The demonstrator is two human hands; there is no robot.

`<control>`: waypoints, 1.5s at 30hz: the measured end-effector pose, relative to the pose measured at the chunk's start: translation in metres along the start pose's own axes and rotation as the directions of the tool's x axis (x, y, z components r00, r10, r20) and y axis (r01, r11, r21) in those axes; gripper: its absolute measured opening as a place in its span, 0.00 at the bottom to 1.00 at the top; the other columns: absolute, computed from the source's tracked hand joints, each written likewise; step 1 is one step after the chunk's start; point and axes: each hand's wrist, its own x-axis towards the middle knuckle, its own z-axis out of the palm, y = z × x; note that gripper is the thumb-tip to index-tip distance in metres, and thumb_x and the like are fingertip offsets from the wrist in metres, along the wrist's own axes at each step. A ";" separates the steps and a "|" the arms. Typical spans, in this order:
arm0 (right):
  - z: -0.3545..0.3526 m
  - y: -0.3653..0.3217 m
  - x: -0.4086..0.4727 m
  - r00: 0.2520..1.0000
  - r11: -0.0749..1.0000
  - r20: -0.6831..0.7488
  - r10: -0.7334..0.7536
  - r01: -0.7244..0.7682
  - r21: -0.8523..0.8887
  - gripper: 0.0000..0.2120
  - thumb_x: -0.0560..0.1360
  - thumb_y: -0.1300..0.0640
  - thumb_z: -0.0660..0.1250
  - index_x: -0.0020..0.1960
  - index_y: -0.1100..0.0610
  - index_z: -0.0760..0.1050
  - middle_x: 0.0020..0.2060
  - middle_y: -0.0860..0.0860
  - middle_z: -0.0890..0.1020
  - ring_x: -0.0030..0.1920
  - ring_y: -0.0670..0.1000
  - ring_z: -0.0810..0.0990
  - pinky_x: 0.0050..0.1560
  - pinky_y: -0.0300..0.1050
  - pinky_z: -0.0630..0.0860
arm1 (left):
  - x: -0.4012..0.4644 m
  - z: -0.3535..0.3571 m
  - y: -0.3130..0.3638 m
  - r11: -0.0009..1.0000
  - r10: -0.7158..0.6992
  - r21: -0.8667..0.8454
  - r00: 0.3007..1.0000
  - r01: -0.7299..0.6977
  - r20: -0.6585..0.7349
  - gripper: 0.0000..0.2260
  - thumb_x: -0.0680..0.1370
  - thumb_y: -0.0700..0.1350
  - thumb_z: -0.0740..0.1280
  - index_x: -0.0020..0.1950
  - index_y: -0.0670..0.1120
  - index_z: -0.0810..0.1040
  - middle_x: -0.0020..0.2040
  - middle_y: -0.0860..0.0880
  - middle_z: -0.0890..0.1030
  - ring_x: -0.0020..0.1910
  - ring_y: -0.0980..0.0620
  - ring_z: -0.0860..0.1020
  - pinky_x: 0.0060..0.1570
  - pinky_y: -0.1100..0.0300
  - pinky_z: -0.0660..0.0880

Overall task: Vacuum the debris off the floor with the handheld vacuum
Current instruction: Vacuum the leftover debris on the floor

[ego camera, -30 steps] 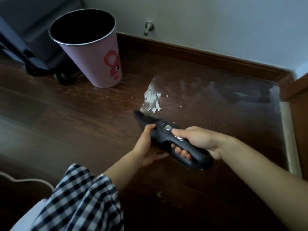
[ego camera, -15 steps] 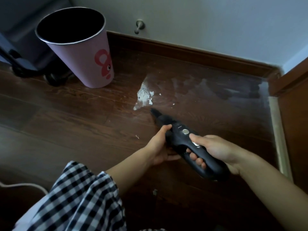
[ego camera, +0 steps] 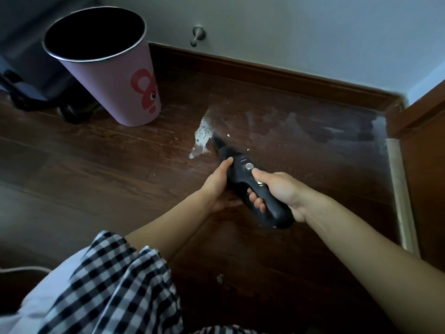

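Right hand [ego camera: 281, 189] grips the black handheld vacuum [ego camera: 250, 184] by its handle; left hand [ego camera: 218, 183] cups the body, thumb along its side. Nozzle tip touches the white debris [ego camera: 201, 138] on the wooden floor [ego camera: 96, 165], near a pink bin [ego camera: 115, 88].

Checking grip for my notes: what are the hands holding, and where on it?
Both hold the handheld vacuum: the right hand grips its rear handle, the left hand holds its body behind the nozzle.

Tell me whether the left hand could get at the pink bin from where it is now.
Probably yes: bare floor lies between the left hand and the pink bin, though the hand first has to let go of the vacuum.
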 end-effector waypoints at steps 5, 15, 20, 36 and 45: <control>-0.004 -0.010 0.012 1.000 1.000 0.002 -0.015 0.015 0.024 0.20 0.82 0.50 0.56 0.44 0.66 0.71 0.27 0.55 0.73 0.21 0.47 0.71 0.21 0.35 0.70 | 0.007 0.008 0.016 0.999 0.016 0.037 1.000 -0.015 -0.017 0.25 0.78 0.61 0.61 0.68 0.47 0.74 0.53 0.43 0.80 0.50 0.45 0.79 0.53 0.48 0.76; 0.007 -0.049 0.057 0.996 0.996 0.086 -0.005 -0.002 0.085 0.18 0.82 0.49 0.57 0.52 0.66 0.70 0.27 0.54 0.74 0.22 0.46 0.72 0.21 0.35 0.71 | 0.022 -0.003 0.059 0.994 0.105 0.019 0.989 -0.104 -0.107 0.18 0.79 0.60 0.61 0.54 0.46 0.77 0.47 0.43 0.80 0.46 0.46 0.79 0.50 0.51 0.77; 0.015 -0.069 0.079 0.996 0.990 0.083 0.020 -0.032 0.137 0.17 0.82 0.49 0.57 0.52 0.65 0.70 0.27 0.54 0.73 0.20 0.46 0.72 0.20 0.34 0.71 | 0.032 -0.003 0.085 0.988 0.150 0.047 0.975 -0.144 -0.162 0.18 0.79 0.59 0.62 0.58 0.46 0.74 0.46 0.44 0.80 0.44 0.46 0.80 0.50 0.51 0.77; 0.008 -0.042 0.053 0.989 0.994 0.118 0.091 -0.097 0.046 0.21 0.82 0.47 0.56 0.43 0.64 0.72 0.27 0.52 0.73 0.21 0.44 0.71 0.20 0.34 0.70 | 0.021 -0.026 0.057 0.994 0.076 0.082 0.996 -0.073 -0.035 0.19 0.78 0.57 0.63 0.66 0.48 0.74 0.55 0.43 0.79 0.53 0.45 0.79 0.50 0.48 0.77; 0.020 -0.034 0.025 0.982 0.992 0.144 0.120 -0.123 0.019 0.21 0.82 0.47 0.56 0.44 0.65 0.71 0.27 0.52 0.72 0.22 0.45 0.70 0.20 0.34 0.70 | 0.002 -0.036 0.040 0.997 0.074 0.036 0.995 -0.072 -0.065 0.20 0.79 0.57 0.63 0.68 0.51 0.71 0.57 0.43 0.79 0.52 0.45 0.79 0.48 0.49 0.78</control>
